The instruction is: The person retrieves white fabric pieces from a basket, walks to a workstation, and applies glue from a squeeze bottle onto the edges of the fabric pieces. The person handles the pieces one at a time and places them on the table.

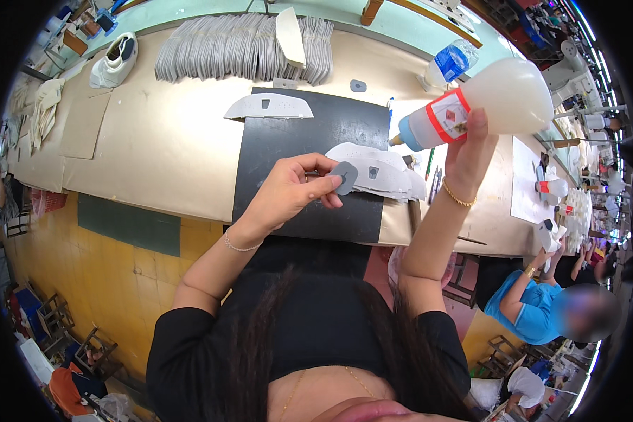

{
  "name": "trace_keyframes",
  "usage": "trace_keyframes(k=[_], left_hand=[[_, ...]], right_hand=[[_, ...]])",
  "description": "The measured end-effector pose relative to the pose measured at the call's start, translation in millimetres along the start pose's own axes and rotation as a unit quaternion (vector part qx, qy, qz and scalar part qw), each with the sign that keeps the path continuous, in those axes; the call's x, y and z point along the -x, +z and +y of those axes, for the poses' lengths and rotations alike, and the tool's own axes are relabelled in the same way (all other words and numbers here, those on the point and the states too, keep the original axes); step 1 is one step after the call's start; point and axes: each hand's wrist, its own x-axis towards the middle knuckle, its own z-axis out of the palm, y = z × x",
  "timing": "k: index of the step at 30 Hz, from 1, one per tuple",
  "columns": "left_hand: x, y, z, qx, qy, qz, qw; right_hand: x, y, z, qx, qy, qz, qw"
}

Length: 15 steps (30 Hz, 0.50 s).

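Between the thumb and fingers of my left hand [299,186] is a small grey patch [345,178] with rounded corners and a dark mark in its middle. My right hand [469,151] grips a squeeze bottle [510,95], white and bulbous with a red-edged label and a blue cap. It lies tilted in the air, its nozzle pointing down to the left. Under and beside the patch, several curved light-grey panels [394,172] overlap on a black mat [309,141]. Another curved panel [281,106], with a small dark cut-out, rests across the mat's far left edge.
A long row of stacked grey pieces [221,49] stands at the back of the table, a cream piece [289,39] on top. A plastic bottle [451,63] is behind the squeeze bottle. A white shoe part [114,62] sits far left. A co-worker in blue [524,306] is at right.
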Motion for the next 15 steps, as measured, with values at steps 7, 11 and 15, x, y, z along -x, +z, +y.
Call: trace_keyframes(k=[7,11,15], left_hand=[[-6,-8,-8,0.011,-0.015,0.009,1.000],[-6,-11,-11,0.015,-0.016,0.013,1.000],[-5,-15,-16,0.005,-0.021,0.023,0.999]], right_hand=[[6,-6,2,0.029,-0.029,-0.050,0.998],[9,-16,4,0.052,-0.011,-0.075,0.996],[16,-2,-5,-0.074,0.001,-0.079,0.994]])
